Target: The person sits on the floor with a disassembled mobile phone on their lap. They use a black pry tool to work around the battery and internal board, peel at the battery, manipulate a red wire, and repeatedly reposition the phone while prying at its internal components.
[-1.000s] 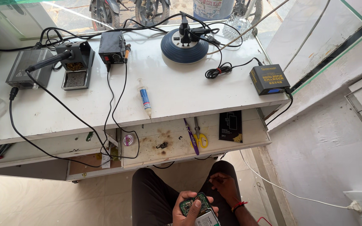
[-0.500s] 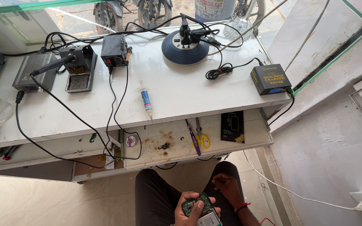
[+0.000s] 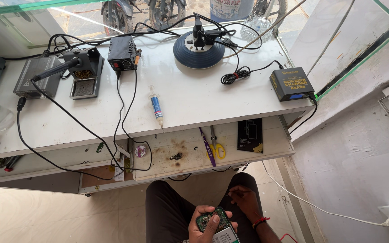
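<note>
Left hand (image 3: 205, 225) closed around an opened phone (image 3: 214, 223), green circuit board up, held over the lap below the bench (image 3: 68, 128); right hand (image 3: 244, 200) loosely curled, empty, resting on the knee just beside it; on the bench: syringe (image 3: 156, 106), soldering station (image 3: 122, 51), black charger box (image 3: 292, 83) with yellow lettering; scissors (image 3: 216, 145) on the lower shelf (image 3: 275, 146).

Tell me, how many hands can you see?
2. The left hand holds an opened phone over the lap; the right hand rests on the right knee beside it.
</note>
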`<state>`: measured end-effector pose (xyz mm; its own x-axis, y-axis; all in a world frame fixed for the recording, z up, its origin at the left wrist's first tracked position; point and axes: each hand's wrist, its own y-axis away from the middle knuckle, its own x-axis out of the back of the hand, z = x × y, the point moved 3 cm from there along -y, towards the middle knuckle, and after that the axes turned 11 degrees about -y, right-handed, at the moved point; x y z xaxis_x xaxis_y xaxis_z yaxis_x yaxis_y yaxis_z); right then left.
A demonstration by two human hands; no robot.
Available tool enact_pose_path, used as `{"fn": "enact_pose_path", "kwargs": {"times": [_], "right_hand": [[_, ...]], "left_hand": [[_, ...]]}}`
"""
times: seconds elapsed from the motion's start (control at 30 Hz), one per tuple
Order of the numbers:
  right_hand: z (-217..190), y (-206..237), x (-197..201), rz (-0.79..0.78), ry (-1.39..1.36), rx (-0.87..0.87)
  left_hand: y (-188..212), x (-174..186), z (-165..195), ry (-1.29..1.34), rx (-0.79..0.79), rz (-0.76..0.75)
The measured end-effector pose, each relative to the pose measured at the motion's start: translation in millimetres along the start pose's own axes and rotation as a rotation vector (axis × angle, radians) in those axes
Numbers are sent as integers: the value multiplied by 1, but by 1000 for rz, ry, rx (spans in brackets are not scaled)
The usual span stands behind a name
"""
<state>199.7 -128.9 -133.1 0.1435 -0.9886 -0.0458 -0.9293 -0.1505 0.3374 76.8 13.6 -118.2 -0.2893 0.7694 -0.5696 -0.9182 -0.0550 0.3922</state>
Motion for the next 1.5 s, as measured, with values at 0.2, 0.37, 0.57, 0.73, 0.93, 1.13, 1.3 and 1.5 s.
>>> {"fn": "enact_pose_path", "kwargs": {"times": [0.2,0.37,0.57,0.73,0.93,1.13,1.3,1.5], "right_hand": [[-7,4,-1,4,16,1],[-16,6,-4,20,-5,-18],[-12,1,-7,50,73,-25],[-10,-1,-11,-17,3,50],[-14,0,-15,18,109,0],[-13,1,-17,28,119,0],[-11,-1,-18,13,116,-3],[-14,-1,-20,24,122,-15]], "left_hand": [[1,-2,-2,19,5,41],[5,-15,11,74,6,44],[30,-31,29,124,4,54],[37,-36,43,110,-54,-49],[37,-36,45,125,-71,-78],[37,-32,40,126,-61,-83],[37,-31,41,106,-71,-87],[36,-32,44,98,-95,-111]]}}
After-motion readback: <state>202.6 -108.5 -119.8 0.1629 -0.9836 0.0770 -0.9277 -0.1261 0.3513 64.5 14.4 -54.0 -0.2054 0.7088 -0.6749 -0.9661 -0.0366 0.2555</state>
